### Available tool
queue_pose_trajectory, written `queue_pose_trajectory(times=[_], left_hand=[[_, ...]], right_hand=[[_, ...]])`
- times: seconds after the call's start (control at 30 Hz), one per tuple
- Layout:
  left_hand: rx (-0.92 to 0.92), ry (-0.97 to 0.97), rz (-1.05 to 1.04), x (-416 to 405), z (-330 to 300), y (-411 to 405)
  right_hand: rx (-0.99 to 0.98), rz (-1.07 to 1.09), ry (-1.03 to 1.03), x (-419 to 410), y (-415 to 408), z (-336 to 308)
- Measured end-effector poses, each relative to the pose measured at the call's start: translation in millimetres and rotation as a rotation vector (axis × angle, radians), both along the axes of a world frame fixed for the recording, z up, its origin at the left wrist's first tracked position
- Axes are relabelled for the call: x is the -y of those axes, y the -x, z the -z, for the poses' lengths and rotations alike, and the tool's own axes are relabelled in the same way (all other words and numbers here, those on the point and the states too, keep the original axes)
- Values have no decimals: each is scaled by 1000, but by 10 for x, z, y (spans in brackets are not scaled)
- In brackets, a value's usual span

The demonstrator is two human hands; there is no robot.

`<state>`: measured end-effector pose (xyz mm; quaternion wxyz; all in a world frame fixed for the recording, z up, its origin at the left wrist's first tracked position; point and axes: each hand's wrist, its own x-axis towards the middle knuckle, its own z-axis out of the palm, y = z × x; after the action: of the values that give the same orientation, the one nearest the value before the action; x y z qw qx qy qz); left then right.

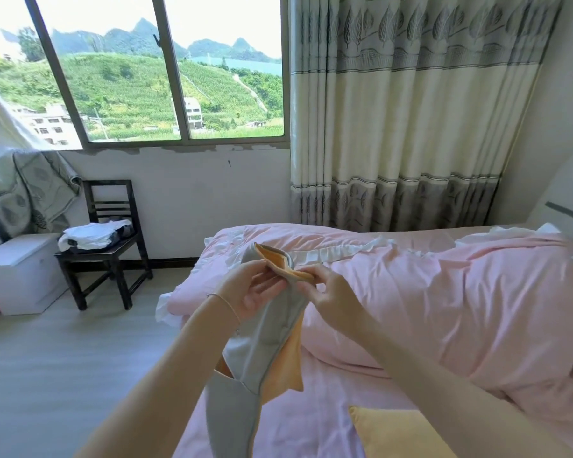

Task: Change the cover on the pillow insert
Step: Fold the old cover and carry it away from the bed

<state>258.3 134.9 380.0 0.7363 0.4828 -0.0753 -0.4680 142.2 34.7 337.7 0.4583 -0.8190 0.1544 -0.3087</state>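
A limp pillow cover point(262, 338), grey on one face and orange on the other, hangs in front of me over the bed's edge. My left hand point(248, 292) grips its top edge from the left. My right hand point(328, 292) pinches the same edge from the right, where the orange side folds over. An orange pillow point(397, 434) lies on the pink sheet at the bottom, under my right forearm.
A bunched pink duvet point(444, 302) with white frills covers the bed. A dark wooden chair point(110, 239) with folded white cloth stands left of the bed, beside a white box point(17, 272). A window and patterned curtains point(404, 110) lie behind.
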Motion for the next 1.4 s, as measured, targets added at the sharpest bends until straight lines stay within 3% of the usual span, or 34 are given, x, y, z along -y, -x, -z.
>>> queue_pose_trajectory(times=[0.07,0.13,0.2,0.27,0.37,0.47,0.53,0.6,0.7,0.8,0.9,1.0,1.13,1.23,1.3,1.4], left_hand=[[237,-102,12,-64,91,-79],[710,-287,-115,-164,252,-255],[1093,-323,-142,-294,372,-408],[1187,-239,75,-366,440,-457],[1145,-239,364,-342,555,-481],[1058,-312,484,-310,679,-570],[942,-325,363,-178,703,-608],[971,-276,113,19,650,-574],[1130,-147,-272,250,498,-526],[1139,-46,-326,144,524,-438],[1184,-92,-208,-282,1034,-301],[1152,-301,34,-855,1854,-74],[825,-584,607,-1592,2817,388],[481,-766,870,-1961,3207,628],[377,-812,828,-2034,3300,646],[467,-822,458,-1879,3392,493]], right_hand=[[-38,1,13,98,-18,-43],[-91,-65,23,184,-14,-104],[-124,-122,81,240,0,-174],[-149,-171,127,286,6,-243],[-178,-212,202,358,28,-328],[-154,-112,283,566,39,-337],[-203,54,332,784,26,-298],[-235,222,338,951,6,-251],[-39,332,306,952,-13,-222],[93,278,264,764,130,-57],[-25,185,266,485,385,559],[-312,24,279,114,735,1451],[-862,-228,207,-414,1251,2381],[-1063,-513,24,-762,1467,2774],[-1085,-505,-37,-823,1417,2901],[-997,-253,-49,-731,1111,2988]])
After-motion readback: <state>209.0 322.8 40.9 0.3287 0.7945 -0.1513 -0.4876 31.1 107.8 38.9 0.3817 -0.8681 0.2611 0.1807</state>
